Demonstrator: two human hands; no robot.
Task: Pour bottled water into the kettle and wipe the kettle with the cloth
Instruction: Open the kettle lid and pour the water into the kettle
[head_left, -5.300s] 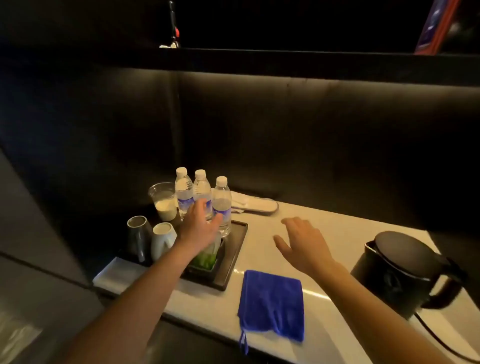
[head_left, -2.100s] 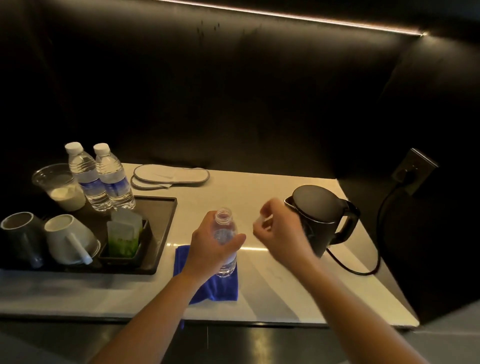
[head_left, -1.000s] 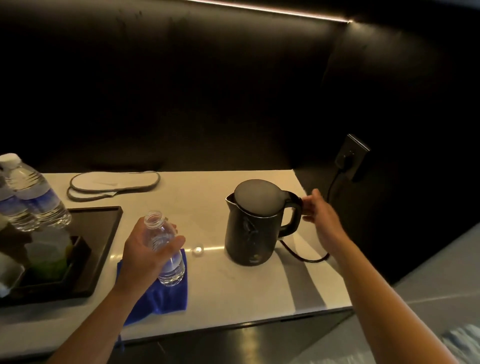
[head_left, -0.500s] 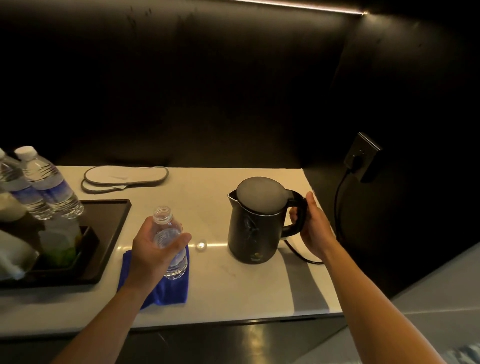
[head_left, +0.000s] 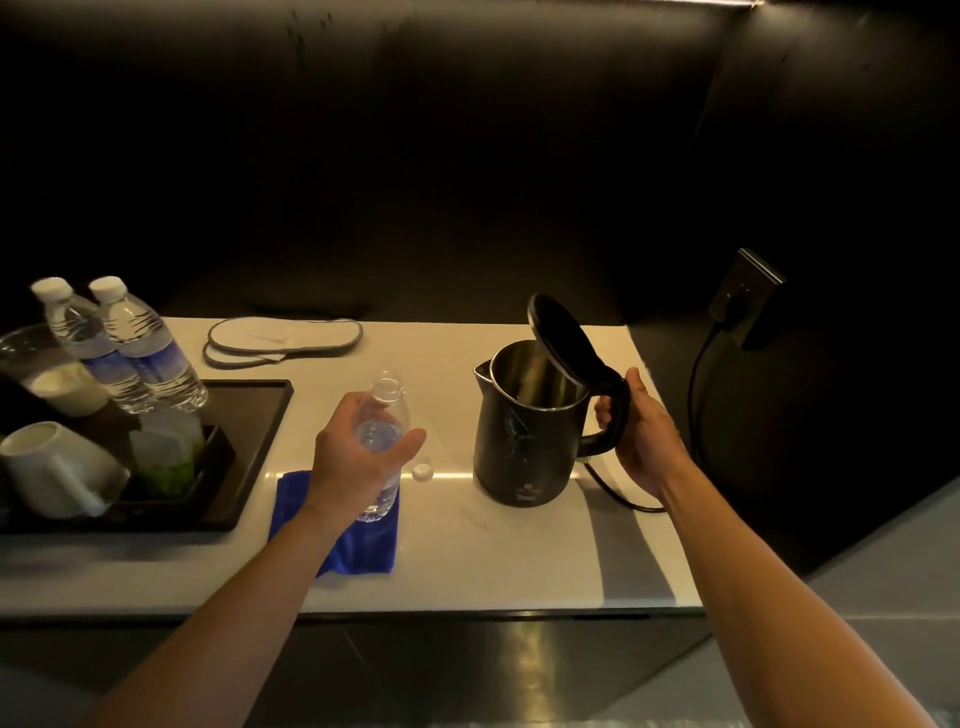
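A black kettle (head_left: 524, 441) stands on the white counter (head_left: 493, 551), its lid (head_left: 563, 340) flipped up and the steel inside showing. My right hand (head_left: 641, 441) grips the kettle's handle. My left hand (head_left: 363, 454) holds an uncapped water bottle (head_left: 387, 410) upright, left of the kettle and above a blue cloth (head_left: 363, 545) lying flat near the counter's front edge. The bottle's white cap (head_left: 423, 471) lies on the counter between cloth and kettle.
A dark tray (head_left: 254, 441) at the left carries two capped bottles (head_left: 140, 348), a plastic cup (head_left: 57, 374), a white mug (head_left: 57, 467) and tea sachets (head_left: 166, 447). Flat slippers (head_left: 283, 338) lie at the back. The kettle's cord (head_left: 696, 395) runs to a wall socket (head_left: 748, 296).
The kettle lid has sprung open under my right hand, which stays on the handle. My left hand still holds the open bottle over the cloth, barely moved.
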